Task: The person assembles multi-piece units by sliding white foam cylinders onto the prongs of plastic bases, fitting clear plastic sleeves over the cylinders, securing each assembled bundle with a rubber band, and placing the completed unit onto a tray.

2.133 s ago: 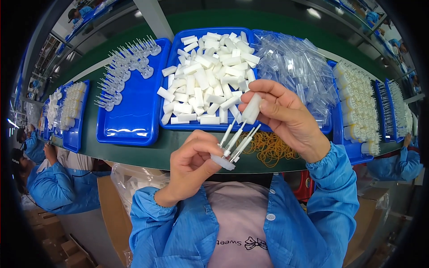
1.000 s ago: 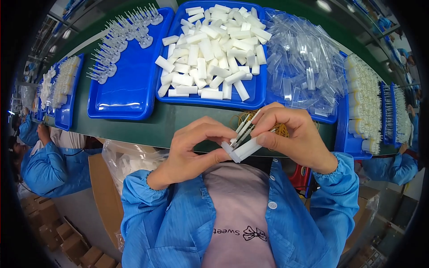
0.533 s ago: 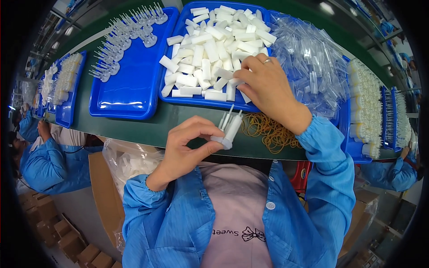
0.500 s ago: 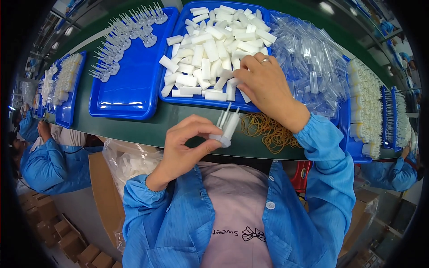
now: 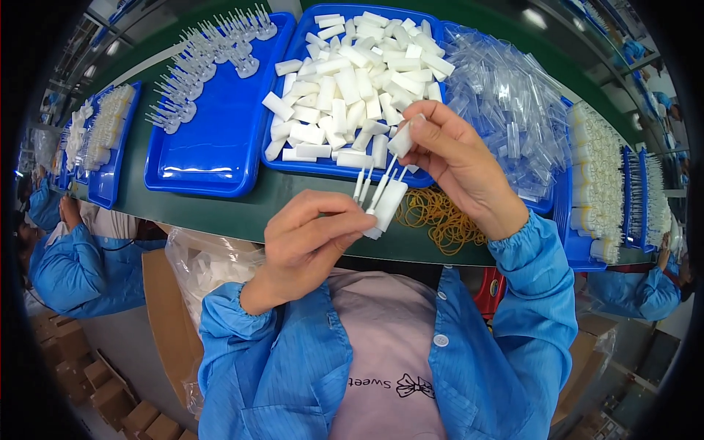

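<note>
My left hand (image 5: 312, 238) pinches a white plastic pronged base (image 5: 373, 232) above the table's near edge. Several thin prongs point up from it, and one white block (image 5: 389, 207) is fitted on its right side. Between the thumb and fingers of my right hand (image 5: 466, 165) is another white block (image 5: 400, 141), tilted at the tip of one prong. Whether the prong has entered that block I cannot tell. Just beyond my hands, a blue tray (image 5: 293, 170) is heaped with similar white blocks.
Yellow-brown rubber bands (image 5: 440, 220) lie under my right hand. A blue tray (image 5: 213, 139) at left holds more pronged bases. Clear plastic sleeves (image 5: 506, 110) pile up at right, beside stacked white-and-yellow assemblies (image 5: 594, 183). Other people in blue sleeves sit at both sides.
My right hand has come back from the tray of blocks toward my left hand, carrying one white block to a prong. The left hand has turned the base slightly.
</note>
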A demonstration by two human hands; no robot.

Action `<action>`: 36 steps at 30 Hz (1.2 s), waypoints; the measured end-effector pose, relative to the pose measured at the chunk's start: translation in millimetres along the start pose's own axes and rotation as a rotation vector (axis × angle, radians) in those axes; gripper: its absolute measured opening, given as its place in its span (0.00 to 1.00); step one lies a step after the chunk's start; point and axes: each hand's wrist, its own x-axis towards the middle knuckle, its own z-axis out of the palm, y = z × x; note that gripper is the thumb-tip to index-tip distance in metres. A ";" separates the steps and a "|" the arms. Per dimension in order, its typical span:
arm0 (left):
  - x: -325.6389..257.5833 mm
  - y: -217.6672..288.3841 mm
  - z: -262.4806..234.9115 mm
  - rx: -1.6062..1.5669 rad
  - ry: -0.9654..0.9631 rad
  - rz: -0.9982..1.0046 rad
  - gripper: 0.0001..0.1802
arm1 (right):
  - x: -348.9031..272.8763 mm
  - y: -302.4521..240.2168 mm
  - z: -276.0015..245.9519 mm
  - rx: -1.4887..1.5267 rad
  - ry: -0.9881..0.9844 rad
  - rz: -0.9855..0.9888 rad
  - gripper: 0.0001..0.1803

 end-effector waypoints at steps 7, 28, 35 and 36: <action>-0.1 2.6 -0.9 -0.015 0.015 -0.001 0.17 | 0.1 -1.4 -0.3 0.029 -0.009 0.072 0.13; -1.9 -4.8 -3.8 -0.020 -0.012 0.190 0.20 | -31.5 -22.0 18.6 -0.627 -0.236 -0.108 0.07; -10.6 -12.6 -4.2 -0.275 -0.111 -0.205 0.15 | -31.2 -22.6 25.5 -0.760 -0.219 -0.076 0.08; -12.5 -16.1 -3.1 -0.290 -0.121 -0.199 0.15 | -24.6 -22.8 22.9 -0.765 -0.200 -0.073 0.08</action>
